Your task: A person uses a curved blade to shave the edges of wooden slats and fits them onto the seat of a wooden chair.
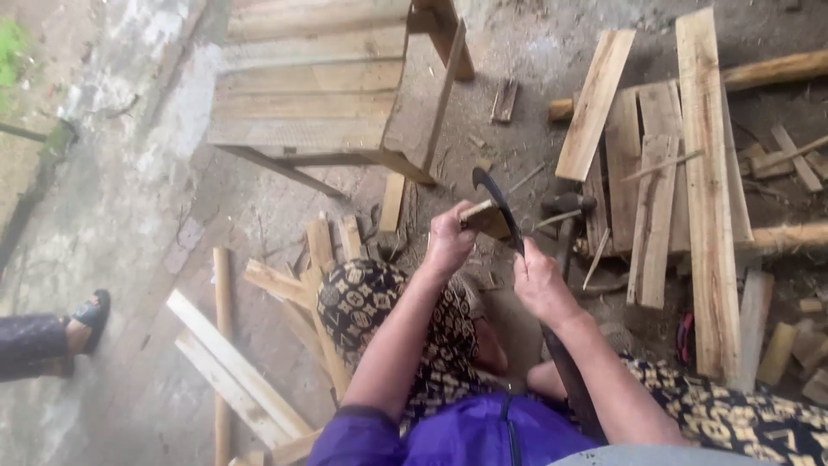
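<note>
Crouched over scattered timber, your left hand (448, 242) is clenched around a small wooden block (486, 218), held over the dirt floor (483, 121). Your right hand (539, 285) grips the handle of a curved dark blade (498, 205), whose edge touches the block. At 12 o'clock stands a wooden bench (319, 95); planks (664, 181) crowd 2 o'clock. Open ground lies at 9 o'clock, where another person's sandalled foot (86, 321) rests.
</note>
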